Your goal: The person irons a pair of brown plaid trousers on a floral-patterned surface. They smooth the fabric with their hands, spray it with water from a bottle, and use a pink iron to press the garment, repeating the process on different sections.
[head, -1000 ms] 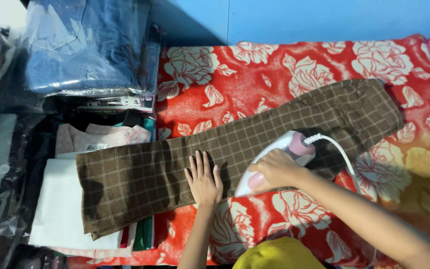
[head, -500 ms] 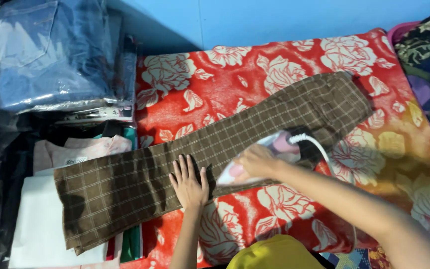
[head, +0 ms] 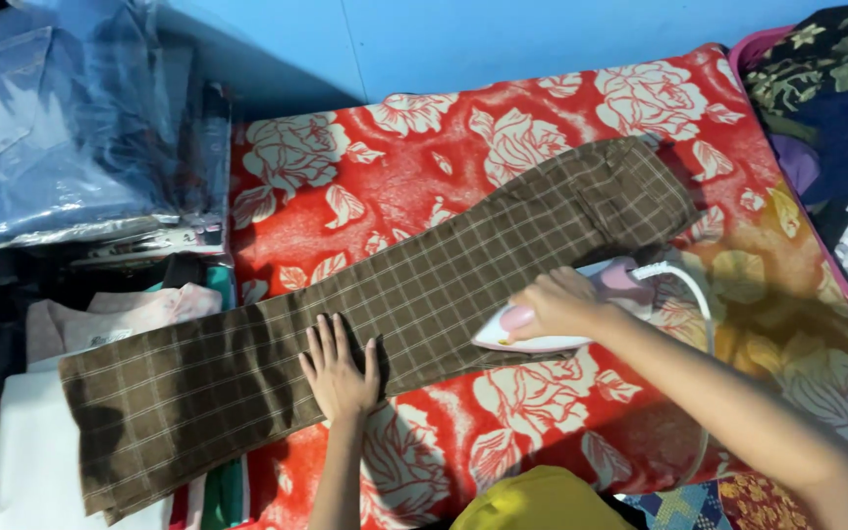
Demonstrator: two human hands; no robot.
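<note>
I see the brown checked trousers laid flat and slantwise across the red flowered cloth. My left hand lies open, palm down, on the trousers' near edge, likely pinning the fabric taut. Just right of it, my right hand is closed around the handle of the white-and-pink iron, soleplate flat on the trousers.

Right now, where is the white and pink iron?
In the head view, the white and pink iron sits right of centre under the right hand, on the lower edge of the brown checked trousers over the red floral cloth.
</note>
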